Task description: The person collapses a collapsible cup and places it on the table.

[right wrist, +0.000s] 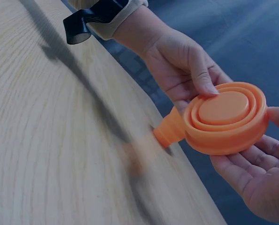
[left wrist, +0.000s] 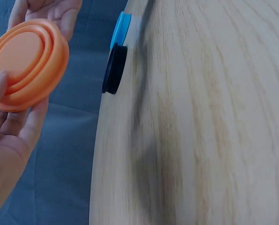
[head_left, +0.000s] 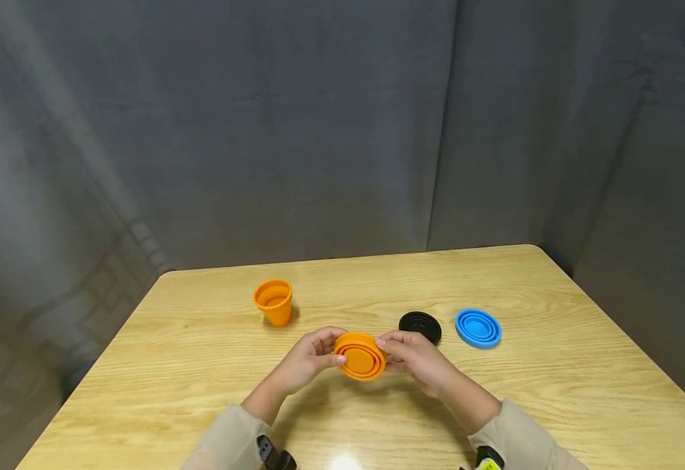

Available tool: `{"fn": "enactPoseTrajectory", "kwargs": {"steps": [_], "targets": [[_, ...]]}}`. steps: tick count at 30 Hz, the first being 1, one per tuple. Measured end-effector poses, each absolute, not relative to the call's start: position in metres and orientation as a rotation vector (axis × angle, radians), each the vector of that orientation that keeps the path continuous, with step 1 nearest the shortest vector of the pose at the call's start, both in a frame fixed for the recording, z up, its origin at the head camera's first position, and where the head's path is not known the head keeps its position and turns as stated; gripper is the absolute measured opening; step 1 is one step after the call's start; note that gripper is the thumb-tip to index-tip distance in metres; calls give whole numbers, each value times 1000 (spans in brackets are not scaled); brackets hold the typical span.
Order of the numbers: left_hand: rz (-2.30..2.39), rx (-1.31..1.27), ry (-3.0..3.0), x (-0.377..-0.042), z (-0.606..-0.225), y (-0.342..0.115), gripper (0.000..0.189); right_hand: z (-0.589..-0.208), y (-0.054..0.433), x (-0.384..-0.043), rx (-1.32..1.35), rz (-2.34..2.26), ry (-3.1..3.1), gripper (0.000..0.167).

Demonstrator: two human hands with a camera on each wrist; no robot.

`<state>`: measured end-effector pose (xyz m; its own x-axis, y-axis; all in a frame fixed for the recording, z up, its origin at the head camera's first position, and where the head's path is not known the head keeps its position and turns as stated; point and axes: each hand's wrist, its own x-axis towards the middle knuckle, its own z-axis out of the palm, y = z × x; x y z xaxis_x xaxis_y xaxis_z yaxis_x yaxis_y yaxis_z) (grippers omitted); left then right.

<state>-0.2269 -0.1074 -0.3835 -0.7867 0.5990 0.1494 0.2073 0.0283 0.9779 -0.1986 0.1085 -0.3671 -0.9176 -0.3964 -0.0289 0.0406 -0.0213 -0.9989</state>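
Note:
Both hands hold a flattened orange collapsible cup (head_left: 359, 361) above the table, its nested rings and round base facing up toward the head. On its left side, my left hand (head_left: 308, 360) pinches the edge, thumb on top and fingers beneath. Opposite, my right hand (head_left: 419, 363) pinches the other edge; in the right wrist view the right fingers (right wrist: 245, 176) lie under the rim. Just beyond the right hand, a flattened black collapsible cup (head_left: 421, 324) lies on the table, partly hidden by that hand. A flattened blue collapsible cup (head_left: 478, 328) lies to its right.
An expanded orange cup (head_left: 274, 301) stands at the back left of the wooden table (head_left: 172, 365). Grey curtains (head_left: 319, 130) hang behind the table and along its sides. Shadows of the arms fall on the tabletop.

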Motion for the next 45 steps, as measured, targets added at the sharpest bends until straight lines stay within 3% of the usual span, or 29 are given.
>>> {"fn": "enactPoseTrajectory", "kwargs": {"steps": [18, 31, 45], "targets": [[1893, 940, 1969, -230, -382, -104, 25, -369, 112, -200, -381, -2053, 1711, 50], [1866, 688, 1871, -228, -379, -103, 62, -377, 104, -197, -287, -2143, 1991, 61], [1785, 623, 2012, -229, -379, -107, 73, -383, 90, -203, -334, -2113, 2075, 69]]}}
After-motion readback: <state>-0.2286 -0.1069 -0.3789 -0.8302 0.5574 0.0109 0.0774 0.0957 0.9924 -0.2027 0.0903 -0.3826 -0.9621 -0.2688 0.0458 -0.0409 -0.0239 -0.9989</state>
